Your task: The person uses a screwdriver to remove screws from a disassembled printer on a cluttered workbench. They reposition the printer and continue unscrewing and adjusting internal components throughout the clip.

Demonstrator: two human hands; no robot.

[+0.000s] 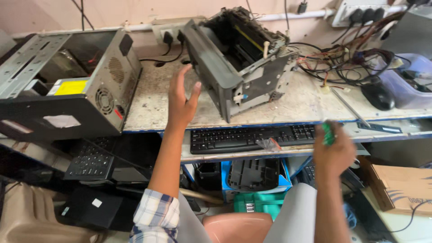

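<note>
Fingers (194, 90) of the left hand (181, 104) spread open just left of a stripped grey printer chassis (238, 63), not yet touching it.

Largest in view, a computer case (67, 85) lies on its side at the upper left of the frame; the chassis stands tilted at upper centre on the worn counter (148, 108), its long side running from near centre up toward the upper right. A black keyboard (252, 138) sits on the shelf below. The left hand is plainly the nearer to the chassis. The right hand (334, 155), lower right and well apart, is closed around a small green tool (327, 133).
</note>
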